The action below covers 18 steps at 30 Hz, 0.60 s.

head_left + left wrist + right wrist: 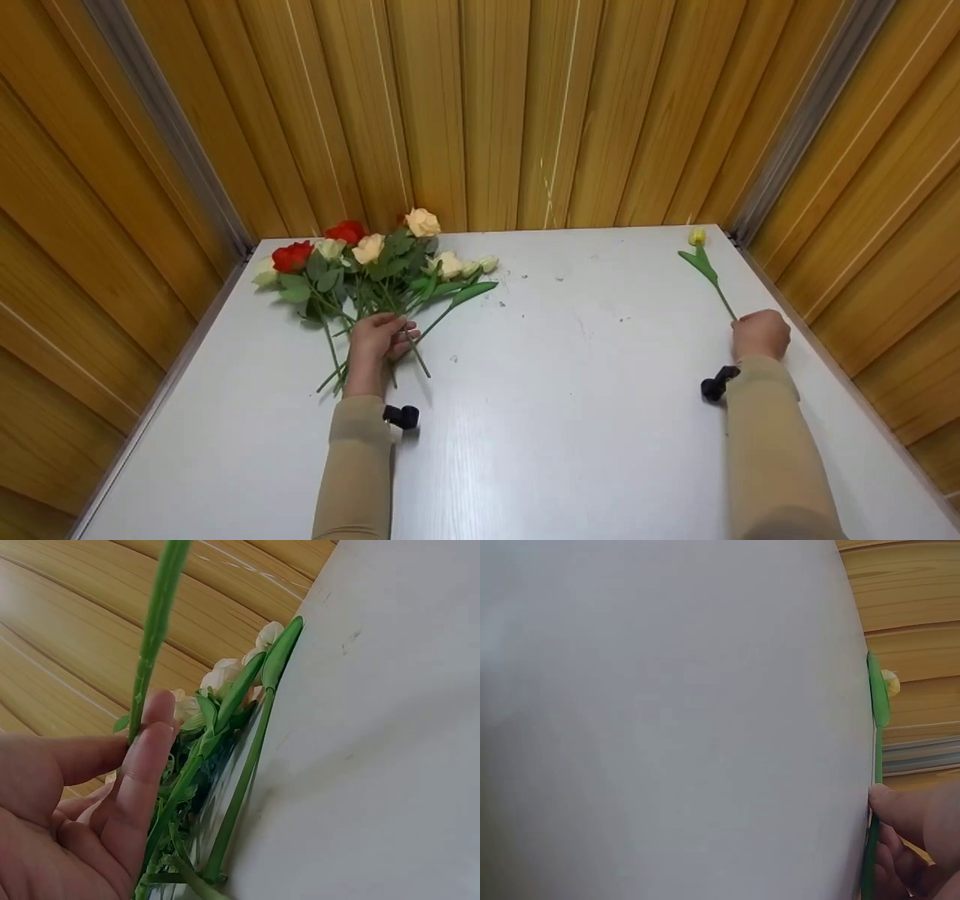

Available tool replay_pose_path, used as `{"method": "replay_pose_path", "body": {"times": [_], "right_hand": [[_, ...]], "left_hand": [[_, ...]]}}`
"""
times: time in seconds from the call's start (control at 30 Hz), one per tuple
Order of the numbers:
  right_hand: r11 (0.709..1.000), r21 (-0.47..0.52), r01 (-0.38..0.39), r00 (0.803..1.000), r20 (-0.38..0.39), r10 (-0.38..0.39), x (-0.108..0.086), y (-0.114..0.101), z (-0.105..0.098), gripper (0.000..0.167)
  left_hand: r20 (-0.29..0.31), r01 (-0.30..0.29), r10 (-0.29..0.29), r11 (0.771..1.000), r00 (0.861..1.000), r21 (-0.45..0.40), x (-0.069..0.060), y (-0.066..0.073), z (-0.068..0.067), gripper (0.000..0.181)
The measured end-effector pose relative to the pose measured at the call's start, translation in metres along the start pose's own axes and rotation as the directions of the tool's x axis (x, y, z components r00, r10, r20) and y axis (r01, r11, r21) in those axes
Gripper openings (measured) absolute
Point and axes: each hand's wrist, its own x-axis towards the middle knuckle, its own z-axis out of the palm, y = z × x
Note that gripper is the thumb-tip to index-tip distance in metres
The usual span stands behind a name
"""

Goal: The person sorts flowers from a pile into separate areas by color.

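Note:
On the left, my left hand (377, 339) pinches one green flower stem (152, 637) between thumb and fingers. Which bloom tops that stem I cannot tell. Around and beyond this hand lies a loose pile of flowers: red roses (292, 257), peach roses (368, 249) and whitish blooms (448, 265), their stems crossing toward me. A long-leaved stem (244, 787) rests on the table just right of the hand. Far to the right, my right hand (761, 334) pinches the stem of a yellow tulip (697, 237), which lies along the table's right side, bloom pointing away.
The white table (570, 420) carries small dark marks near its middle. Wood-look panels (491, 112) close it in at the back and both sides, with grey metal posts (799, 124) at the corners. Each wrist wears a small black camera (403, 417).

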Motion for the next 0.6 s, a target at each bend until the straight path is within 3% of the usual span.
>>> {"method": "replay_pose_path", "body": {"times": [0.27,0.47,0.6], "right_hand": [[0.996,-0.082,-0.017,1.000,0.023,0.019,-0.006,-0.014,0.007,0.043],[0.998,-0.031,0.063,0.993,0.102,-0.059,-0.026,-0.058,0.034,0.047],[0.989,0.009,0.146,0.981,0.129,-0.146,-0.045,-0.092,0.059,0.041]], "left_hand": [[-0.003,0.006,-0.006,0.999,1.000,-0.045,-0.001,-0.001,0.001,0.055],[-0.008,-0.008,0.008,0.999,1.000,-0.050,-0.002,0.004,0.014,0.053],[-0.003,-0.028,0.027,0.998,1.000,-0.061,-0.003,0.007,0.031,0.050]]}}
